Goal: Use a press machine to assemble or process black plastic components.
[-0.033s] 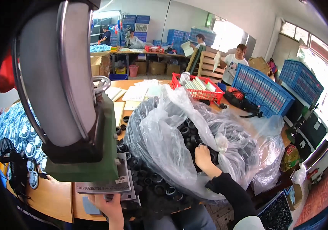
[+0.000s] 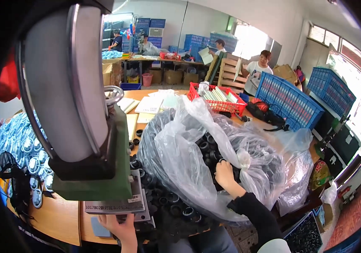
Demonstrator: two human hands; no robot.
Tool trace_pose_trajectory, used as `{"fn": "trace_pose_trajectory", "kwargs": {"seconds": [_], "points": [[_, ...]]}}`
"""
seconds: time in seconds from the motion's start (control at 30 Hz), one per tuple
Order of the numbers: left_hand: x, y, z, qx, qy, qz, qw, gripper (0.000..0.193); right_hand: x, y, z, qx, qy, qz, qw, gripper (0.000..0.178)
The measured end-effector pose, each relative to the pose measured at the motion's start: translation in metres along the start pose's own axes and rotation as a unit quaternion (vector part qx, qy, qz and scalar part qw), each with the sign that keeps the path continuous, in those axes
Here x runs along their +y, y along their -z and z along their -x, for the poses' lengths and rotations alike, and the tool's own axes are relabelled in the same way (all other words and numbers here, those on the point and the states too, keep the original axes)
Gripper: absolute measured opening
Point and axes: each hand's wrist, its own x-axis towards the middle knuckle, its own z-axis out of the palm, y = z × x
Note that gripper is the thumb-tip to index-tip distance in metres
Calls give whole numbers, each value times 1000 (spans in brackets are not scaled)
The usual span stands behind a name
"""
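Note:
My right hand point(image 2: 226, 176) reaches into the opening of a large clear plastic bag point(image 2: 176, 156), its fingers curled among small black ring-shaped parts point(image 2: 208, 148). What they pinch, if anything, is hidden. At the lower left, my left hand point(image 2: 121, 230) is at the front of a metal die block point(image 2: 117, 205) under a green-based press point(image 2: 91, 187). Its thumb and fingers close around something dark there, with the fingertips out of sight below the block. More black rings point(image 2: 174, 207) lie loose on the table between the die block and the bag.
Light-blue corded parts point(image 2: 26, 145) are heaped at the left. Behind the bag stand a red basket point(image 2: 222, 105) and a blue crate point(image 2: 288, 103). A bin of small black pieces point(image 2: 305, 234) sits at the lower right. A person point(image 2: 257, 71) is beyond the table.
The whole view has shifted very slightly. Both hands stay in nearly the same places, the right one still in the bag opening and the left one still at the die block.

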Motion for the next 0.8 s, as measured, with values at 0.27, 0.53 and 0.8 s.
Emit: {"fn": "trace_pose_trajectory", "kwargs": {"seconds": [0.27, 0.53, 0.8], "points": [[-19, 14, 21, -11, -16, -29, 999, 48, 0, 71, 31, -40, -144, -782, 605, 26], [-109, 99, 117, -55, 80, -194, 976, 56, -102, 115, 66, -91, 37, -731, 675, 50], [-161, 131, 189, -58, 194, -276, 940, 56, -241, 85, 81, -34, 199, -541, 816, 64]]}}
